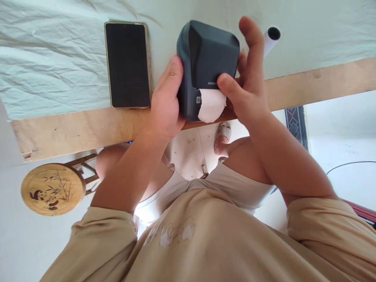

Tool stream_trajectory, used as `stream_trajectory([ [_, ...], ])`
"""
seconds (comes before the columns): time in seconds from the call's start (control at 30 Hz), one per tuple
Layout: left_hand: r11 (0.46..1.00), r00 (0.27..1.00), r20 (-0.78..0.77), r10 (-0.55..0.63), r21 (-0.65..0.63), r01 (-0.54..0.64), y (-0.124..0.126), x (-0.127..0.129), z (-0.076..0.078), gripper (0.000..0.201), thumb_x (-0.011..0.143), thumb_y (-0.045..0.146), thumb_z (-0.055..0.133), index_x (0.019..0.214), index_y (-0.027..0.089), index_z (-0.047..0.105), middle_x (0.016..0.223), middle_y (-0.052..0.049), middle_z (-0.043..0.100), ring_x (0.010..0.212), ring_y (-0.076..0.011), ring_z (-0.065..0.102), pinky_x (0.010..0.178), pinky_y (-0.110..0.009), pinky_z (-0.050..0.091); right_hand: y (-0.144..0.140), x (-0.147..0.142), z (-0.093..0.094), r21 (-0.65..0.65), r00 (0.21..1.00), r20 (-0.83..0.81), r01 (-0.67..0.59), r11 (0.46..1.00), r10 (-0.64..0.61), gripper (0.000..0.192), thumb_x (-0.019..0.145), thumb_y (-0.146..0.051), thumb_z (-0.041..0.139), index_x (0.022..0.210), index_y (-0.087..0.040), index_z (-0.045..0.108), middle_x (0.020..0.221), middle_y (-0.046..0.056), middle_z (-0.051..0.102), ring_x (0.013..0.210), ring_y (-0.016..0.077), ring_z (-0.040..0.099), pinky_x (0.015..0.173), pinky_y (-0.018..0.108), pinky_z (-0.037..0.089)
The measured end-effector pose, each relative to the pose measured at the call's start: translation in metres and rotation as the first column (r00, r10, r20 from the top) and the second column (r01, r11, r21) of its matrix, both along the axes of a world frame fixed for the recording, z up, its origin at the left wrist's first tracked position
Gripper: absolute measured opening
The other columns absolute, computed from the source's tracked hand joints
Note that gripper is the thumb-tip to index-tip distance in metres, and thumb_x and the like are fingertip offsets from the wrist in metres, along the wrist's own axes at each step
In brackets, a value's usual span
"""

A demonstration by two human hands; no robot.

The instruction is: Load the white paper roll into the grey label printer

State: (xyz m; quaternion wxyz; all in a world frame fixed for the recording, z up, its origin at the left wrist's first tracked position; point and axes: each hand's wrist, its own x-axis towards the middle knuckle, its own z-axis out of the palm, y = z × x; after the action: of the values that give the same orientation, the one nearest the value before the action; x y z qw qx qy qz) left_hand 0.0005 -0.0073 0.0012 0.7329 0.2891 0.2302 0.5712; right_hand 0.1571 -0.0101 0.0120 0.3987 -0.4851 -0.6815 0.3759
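Observation:
A dark blue-black label printer [216,55] is held up over the table's front edge, between my two hands. From its front slot hangs a strip of white paper [212,105] with a curved, uneven end. My left hand [169,96] grips the printer's left side, its thumb along the casing and its other fingers hidden beneath. On the right, my right hand [249,78] presses its thumb on the lid's lower right corner, just above the paper; its index finger sticks up and away. The lid looks closed.
A phone [128,64] with a dark screen lies on the pale green cloth [53,58] to the left. A white roll [270,39] with a dark end stands beyond my right hand. Below the wooden table edge [73,131] are my legs and a round wooden stool [53,189].

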Motion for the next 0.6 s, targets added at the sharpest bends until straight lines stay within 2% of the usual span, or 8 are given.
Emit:
stream_trajectory([
  [0.1,1.000,0.998,-0.052,0.019,0.017,-0.018,0.003,0.000,-0.005,0.035,0.091,0.048,0.044,0.093,0.023,0.068,0.098,-0.003,0.071,0.120,-0.0236,0.054,0.095,-0.038,0.048,-0.006,-0.004,-0.002,0.152,0.996,-0.028,0.086,0.985,-0.082,0.057,0.082,-0.050,0.054,0.132,-0.034,0.030,0.146,-0.003,0.030,0.130,0.0165,0.042,0.063,0.022,0.052],
  [0.23,0.999,0.994,-0.102,0.034,0.007,-0.034,0.004,0.001,-0.006,0.039,0.089,0.055,0.045,0.090,0.024,0.069,0.097,-0.001,0.072,0.120,-0.0231,0.053,0.097,-0.039,0.047,-0.010,-0.003,0.005,0.157,0.996,0.069,0.044,0.987,-0.056,0.059,0.082,-0.052,0.055,0.134,-0.034,0.033,0.144,-0.002,0.036,0.125,0.0172,0.047,0.067,0.023,0.055],
  [0.33,0.999,0.994,-0.098,0.041,-0.003,-0.042,0.002,0.001,-0.003,0.044,0.086,0.062,0.043,0.092,0.027,0.069,0.109,0.000,0.070,0.120,-0.0228,0.054,0.091,-0.036,0.050,-0.006,0.001,0.023,0.134,0.987,0.158,-0.035,0.990,0.013,0.062,0.081,-0.041,0.059,0.136,-0.029,0.035,0.144,0.001,0.036,0.135,0.0162,0.037,0.072,0.020,0.056],
  [0.5,0.999,0.995,-0.084,0.054,-0.005,-0.054,0.001,0.000,-0.001,0.050,0.084,0.066,0.041,0.095,0.026,0.069,0.112,-0.002,0.068,0.119,-0.0245,0.057,0.082,-0.036,0.054,0.003,0.004,0.064,0.058,0.928,0.360,-0.125,0.991,0.096,0.057,0.077,-0.018,0.058,0.133,-0.018,0.046,0.135,0.006,0.042,0.124,0.0167,0.047,0.077,0.022,0.054],
  [0.6,0.997,0.996,-0.050,0.073,0.005,-0.073,0.001,0.000,-0.001,0.045,0.089,0.057,0.042,0.099,0.019,0.066,0.103,-0.003,0.068,0.118,-0.0213,0.057,0.087,-0.033,0.053,0.006,0.002,0.072,0.044,0.885,0.444,-0.175,0.984,0.138,0.059,0.076,-0.019,0.061,0.133,-0.018,0.047,0.132,0.005,0.043,0.121,0.0183,0.050,0.074,0.022,0.053],
])
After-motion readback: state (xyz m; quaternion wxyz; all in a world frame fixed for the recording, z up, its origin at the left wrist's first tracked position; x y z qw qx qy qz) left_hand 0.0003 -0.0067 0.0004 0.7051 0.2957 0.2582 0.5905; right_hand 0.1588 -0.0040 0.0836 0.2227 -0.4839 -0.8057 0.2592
